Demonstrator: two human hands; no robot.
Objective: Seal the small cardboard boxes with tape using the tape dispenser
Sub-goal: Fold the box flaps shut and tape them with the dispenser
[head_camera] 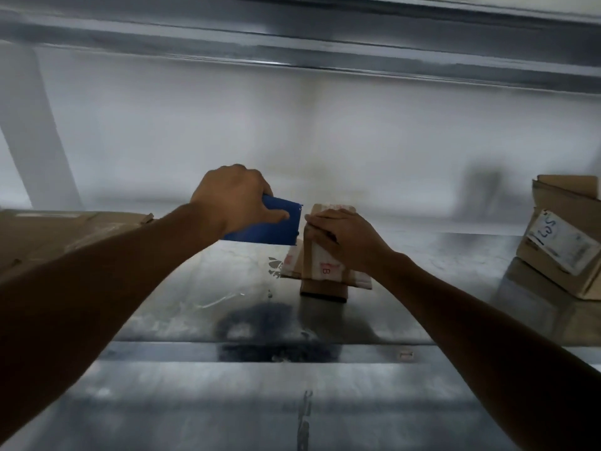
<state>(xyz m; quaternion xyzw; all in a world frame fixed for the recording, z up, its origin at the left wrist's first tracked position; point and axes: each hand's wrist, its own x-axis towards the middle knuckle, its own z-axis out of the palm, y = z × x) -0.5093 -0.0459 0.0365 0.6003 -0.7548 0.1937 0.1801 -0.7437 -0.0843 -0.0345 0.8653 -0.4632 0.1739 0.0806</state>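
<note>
A small cardboard box with pale printed tape on it stands on the shiny metal shelf, near the middle. My right hand lies on top of the box and presses on it. My left hand grips a blue tape dispenser, held just left of the box's top edge, its front end almost touching my right fingers. The tape roll itself is hidden behind my left hand.
A large flat cardboard box lies at the left edge of the shelf. At the right stand stacked cardboard boxes, one with a handwritten label. A metal shelf beam runs overhead, and a white wall is behind.
</note>
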